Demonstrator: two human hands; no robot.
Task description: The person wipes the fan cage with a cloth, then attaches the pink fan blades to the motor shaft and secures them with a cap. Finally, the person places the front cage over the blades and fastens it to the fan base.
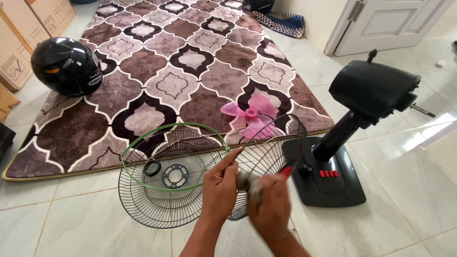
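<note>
Left hand point(220, 183): near centre of the scene, fingers closed on the rim of the round black wire front fan grille point(266, 157), forefinger stretched along the wire. The grille is held tilted on edge above the pale tiled floor point(409, 200), its far rim rising toward the carpet edge.

Right hand point(269, 204): just right of the left hand and nearer, blurred, clenched around a small grey cloth-like wad point(247, 181) pressed against the same grille; what the wad is exactly cannot be told.

Round black wire rear fan grille point(162, 190): lying flat on the floor, left of the hands, with a spoked black hub plate at its middle. A thin green plastic ring point(143, 138) rests on it, and a small black round nut point(152, 167) lies inside, left of the hub.

Pink translucent plastic fan blade point(252, 114): on the carpet, just beyond the held grille.

Black pedestal fan body point(371, 90): right of the hands, motor housing with bare shaft, tilted neck, flat base bearing red buttons.

Brown and cream patterned carpet point(190, 62): far and left, covering the floor.

Glossy black motorcycle helmet point(66, 66): far left, on the carpet edge.

Cardboard boxes point(24, 33): far left corner.

White panelled door point(395, 24): far right.
</note>
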